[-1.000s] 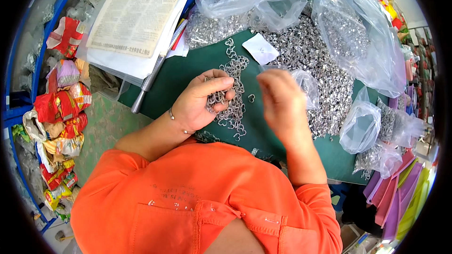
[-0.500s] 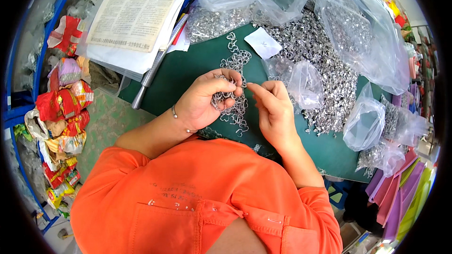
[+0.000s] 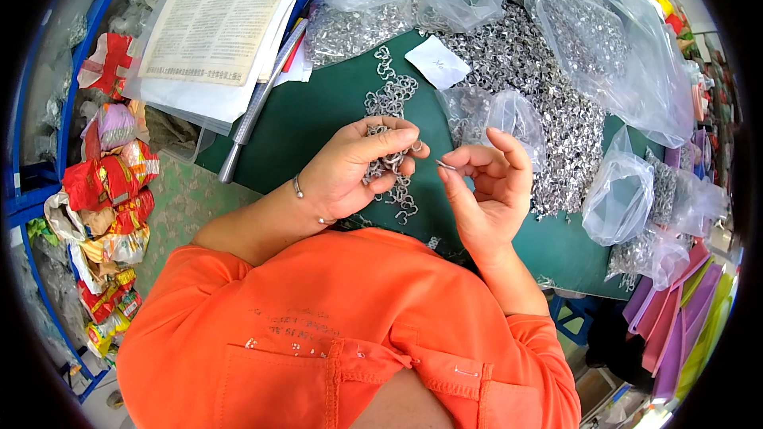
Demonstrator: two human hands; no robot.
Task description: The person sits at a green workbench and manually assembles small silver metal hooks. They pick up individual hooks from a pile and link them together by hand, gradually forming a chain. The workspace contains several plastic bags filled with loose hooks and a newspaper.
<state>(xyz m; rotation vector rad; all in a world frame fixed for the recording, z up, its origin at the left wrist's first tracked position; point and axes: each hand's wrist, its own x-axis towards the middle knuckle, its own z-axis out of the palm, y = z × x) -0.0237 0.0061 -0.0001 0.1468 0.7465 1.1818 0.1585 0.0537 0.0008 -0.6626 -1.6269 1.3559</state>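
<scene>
Over the dark green tabletop [image 3: 322,103], my left hand [image 3: 340,175] was curled around a clump of silver, heart-shaped metal pieces [image 3: 386,163]; my right hand [image 3: 489,208] pinched one thin silver metal piece [image 3: 447,165] between thumb and forefinger, apart from the clump. Risk, in my judgement: a slackened pinch could drop that piece, and a loosened left curl could spill others onto the loose silver heap [image 3: 390,97] beyond. Containers: a large clear plastic bag [image 3: 640,91] held silver metal parts; a smaller clear plastic bag [image 3: 617,208] showed no contents I could confirm.
</scene>
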